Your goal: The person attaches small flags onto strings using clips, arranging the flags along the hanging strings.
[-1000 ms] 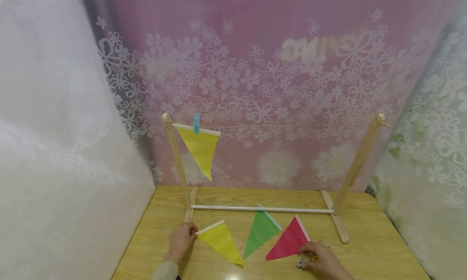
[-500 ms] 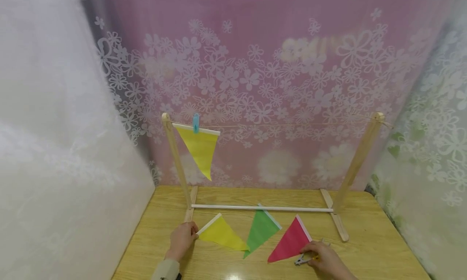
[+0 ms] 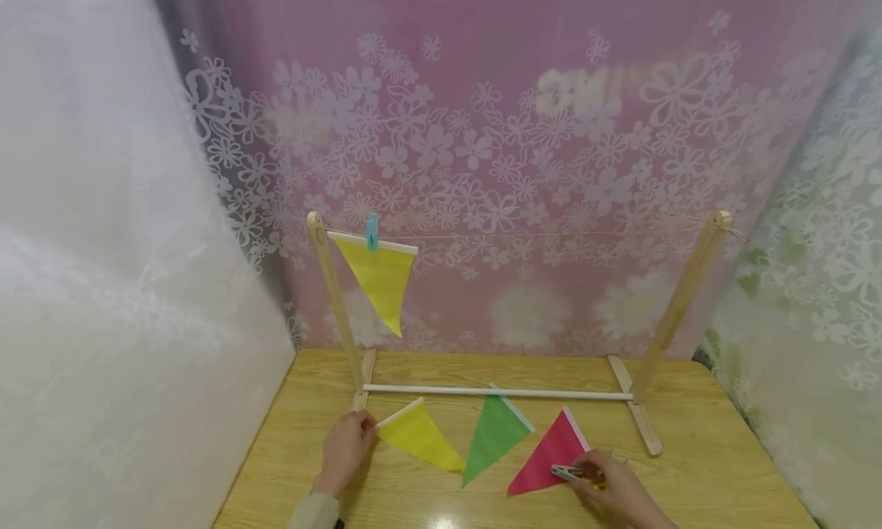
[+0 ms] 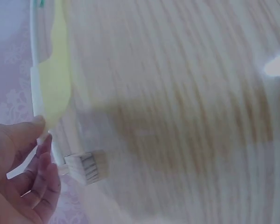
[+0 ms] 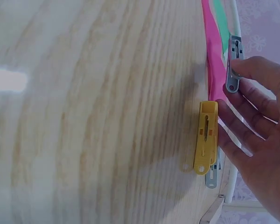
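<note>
My left hand (image 3: pixel 344 446) pinches one corner of a yellow pennant (image 3: pixel 422 437) by its white edge; in the left wrist view thumb and fingertips meet on that corner. My right hand (image 3: pixel 612 483) holds a grey clothespin (image 5: pixel 234 63) between thumb and index finger, above the pink pennant (image 3: pixel 547 460). Beside its other fingers a yellow clothespin (image 5: pixel 206 137) lies on the table, with another grey clothespin (image 5: pixel 212 176) partly hidden behind it. A green pennant (image 3: pixel 494 437) lies between the yellow and pink ones.
A wooden stand with a left post (image 3: pixel 336 307), a right post (image 3: pixel 678 307) and a white crossbar (image 3: pixel 496 392) stands on the table (image 3: pixel 703 468). A string (image 3: pixel 524 235) joins the post tops. From it hangs another yellow pennant (image 3: pixel 380 280), clipped by a blue clothespin (image 3: pixel 372 232).
My left hand has moved slightly up with the yellow pennant, whose tip swung up. The grey clothespin in my right hand has risen from the table and turned over the pink pennant.
</note>
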Tool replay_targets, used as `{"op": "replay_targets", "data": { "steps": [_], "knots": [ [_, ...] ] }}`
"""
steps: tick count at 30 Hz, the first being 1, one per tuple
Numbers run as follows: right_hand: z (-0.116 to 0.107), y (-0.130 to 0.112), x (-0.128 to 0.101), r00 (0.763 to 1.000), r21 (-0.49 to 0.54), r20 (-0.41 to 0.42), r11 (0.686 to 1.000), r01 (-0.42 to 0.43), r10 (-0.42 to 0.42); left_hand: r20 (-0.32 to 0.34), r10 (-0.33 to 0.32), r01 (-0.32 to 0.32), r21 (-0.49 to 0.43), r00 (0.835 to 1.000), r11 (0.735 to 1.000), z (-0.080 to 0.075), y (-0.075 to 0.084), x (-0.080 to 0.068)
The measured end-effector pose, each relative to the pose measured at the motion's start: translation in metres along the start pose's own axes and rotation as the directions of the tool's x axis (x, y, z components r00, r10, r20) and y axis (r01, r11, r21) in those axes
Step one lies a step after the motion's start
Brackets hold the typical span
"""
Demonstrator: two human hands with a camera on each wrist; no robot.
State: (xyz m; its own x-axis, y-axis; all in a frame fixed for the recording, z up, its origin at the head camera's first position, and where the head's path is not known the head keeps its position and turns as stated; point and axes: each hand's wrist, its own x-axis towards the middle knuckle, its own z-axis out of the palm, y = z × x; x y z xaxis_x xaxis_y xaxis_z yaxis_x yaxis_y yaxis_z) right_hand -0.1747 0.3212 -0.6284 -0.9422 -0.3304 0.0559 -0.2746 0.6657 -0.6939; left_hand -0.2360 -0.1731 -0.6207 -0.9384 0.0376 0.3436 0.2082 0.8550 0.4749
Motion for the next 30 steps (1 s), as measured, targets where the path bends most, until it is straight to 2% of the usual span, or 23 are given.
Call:
{"op": "replay_targets", "data": {
  "steps": [4, 7, 10, 12, 18, 21, 25, 28, 30],
  "knots": [
    [0.002, 0.002, 0.003, 0.990, -0.024, -0.090, 0.994, 0.107, -0.109, -0.008, -0.005, 0.004, -0.050, 1.000, 0.999, -0.005, 0.004, 0.005],
    [0.003, 0.001, 0.005, 0.979, -0.014, -0.137, 0.989, 0.148, -0.149, -0.009, -0.014, 0.013, -0.056, 1.000, 0.998, -0.009, 0.007, 0.009],
    [0.003, 0.000, 0.008, 0.984, 0.028, -0.132, 0.991, 0.128, -0.123, -0.001, -0.007, 0.007, -0.055, 1.000, 0.998, -0.014, 0.010, 0.011],
    [0.001, -0.001, 0.010, 0.989, 0.043, -0.114, 0.994, 0.104, -0.098, 0.023, -0.024, 0.025, -0.072, 0.999, 0.997, -0.016, 0.012, 0.012],
    [-0.002, -0.005, 0.012, 0.995, 0.093, -0.081, 0.994, 0.063, -0.056, 0.099, -0.061, 0.079, -0.189, 0.993, 0.979, -0.021, 0.015, 0.015],
    [-0.003, -0.007, 0.012, 0.996, 0.154, -0.084, 0.987, 0.037, -0.024, 0.142, -0.072, 0.114, -0.316, 0.987, 0.942, -0.024, 0.015, 0.016],
    [-0.005, -0.009, 0.012, 0.996, 0.254, -0.090, 0.967, 0.011, 0.012, 0.231, -0.101, 0.205, -0.487, 0.968, 0.849, -0.028, 0.015, 0.018],
    [-0.006, -0.010, 0.012, 0.995, 0.320, -0.094, 0.947, 0.007, 0.025, 0.300, -0.123, 0.276, -0.547, 0.946, 0.791, -0.032, 0.016, 0.019],
    [-0.006, -0.010, 0.013, 0.994, 0.351, -0.104, 0.936, 0.010, 0.029, 0.339, -0.145, 0.324, -0.562, 0.930, 0.762, -0.034, 0.017, 0.019]
  ]
}}
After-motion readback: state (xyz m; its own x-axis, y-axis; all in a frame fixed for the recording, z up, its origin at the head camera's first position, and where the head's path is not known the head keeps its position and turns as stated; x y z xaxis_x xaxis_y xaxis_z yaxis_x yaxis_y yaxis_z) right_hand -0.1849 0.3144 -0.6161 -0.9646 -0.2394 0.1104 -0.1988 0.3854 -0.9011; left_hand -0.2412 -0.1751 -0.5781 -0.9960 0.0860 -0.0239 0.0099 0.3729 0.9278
